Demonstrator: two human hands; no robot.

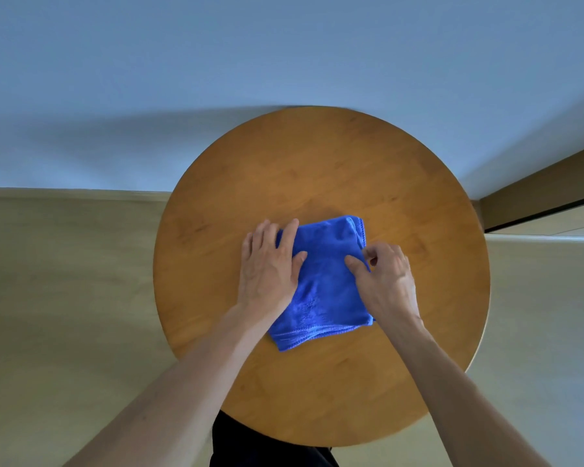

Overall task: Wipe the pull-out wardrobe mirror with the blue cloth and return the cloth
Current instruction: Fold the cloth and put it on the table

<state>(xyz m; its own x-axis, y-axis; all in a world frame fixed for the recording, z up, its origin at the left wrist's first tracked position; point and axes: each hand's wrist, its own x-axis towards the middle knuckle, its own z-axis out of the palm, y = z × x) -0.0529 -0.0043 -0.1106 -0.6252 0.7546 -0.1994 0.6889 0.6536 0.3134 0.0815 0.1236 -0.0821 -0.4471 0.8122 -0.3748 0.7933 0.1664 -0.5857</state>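
**Both hands on the blue cloth at the round table**

Here's the blue cloth, folded into a rough square and lying flat on the round wooden table, just below the centre of the tabletop. Its stitched edges show along the 6 o'clock side and up at the 1 o'clock corner.

The left hand lies flat over the cloth's 9 o'clock edge, fingers straight and pointing toward 12 o'clock, thumb stretched across the fabric. That's a pressing hand, spread wide, with nothing curled round anything.

Over at 3 o'clock, the right hand is a different story: fingers curled in, thumb lying on top of the cloth, the fingertips bunched at the fabric's right edge. It pinches that edge, a narrow grip on the cloth itself.

Both forearms come in bare from the bottom of the view, from 7 and 5 o'clock.

Around the table: pale wood-look floor to either side, a plain light wall at 12 o'clock that the table's far rim touches, and a brown doorway frame out at 3 o'clock. Dark clothing shows under the table's near rim.
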